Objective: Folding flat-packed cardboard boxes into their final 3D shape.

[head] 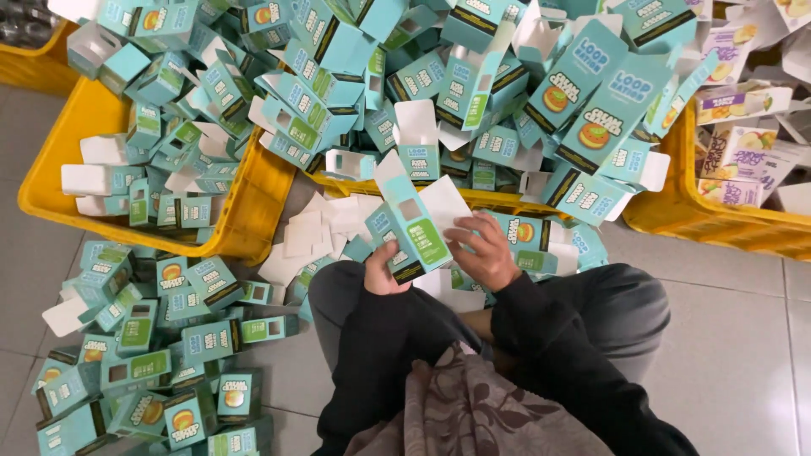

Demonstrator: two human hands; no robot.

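Both hands work one teal carton above the lap.

The left hand is clamped around the teal carton, steadying it; the right hand, fingers spread, presses its white flap, seemingly folding it. Folded cartons pile on the floor; beyond, yellow crates overflow with more.

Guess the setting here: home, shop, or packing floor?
Likely a small packing workshop, worked on the floor: yellow crates heaped with teal cartons, more piled on the tiles, and both hands, left and right, folding one carton.
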